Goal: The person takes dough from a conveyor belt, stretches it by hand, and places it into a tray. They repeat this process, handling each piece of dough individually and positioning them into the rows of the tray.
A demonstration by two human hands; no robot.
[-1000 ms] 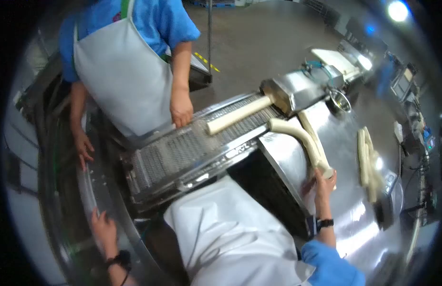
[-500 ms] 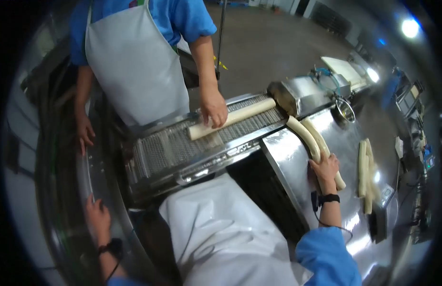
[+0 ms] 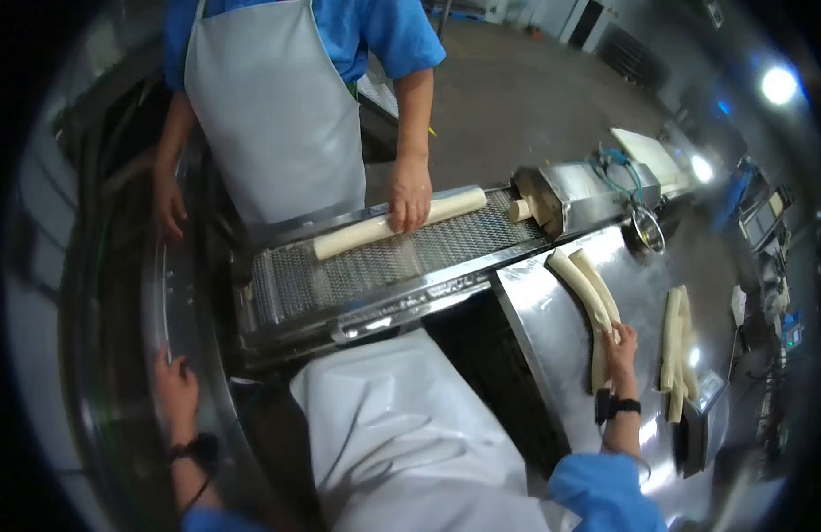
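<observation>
- Right hand on the job: fingers curled, tips touching the two pale rolls at their nearer stretch; full grip or light touch, I can't tell!
- Left hand out wide at the metal rail, thumb and fingers parted; whether it's clasping the edge, can't tell.
- The pair lies side by side on the shiny bench, both bowed, so they look soft and bendy, likely to sag if lifted from one end.
- Smooth skins there, possibly slick; fairly weighty for their length, I'd judge. Best hold: broad palms beneath, spread either side of the middle, no pinching.
- Across the way, a co-worker's hand rests on a longer roll atop the mesh belt.
- And farther right, more rolls lie bunched together!
</observation>
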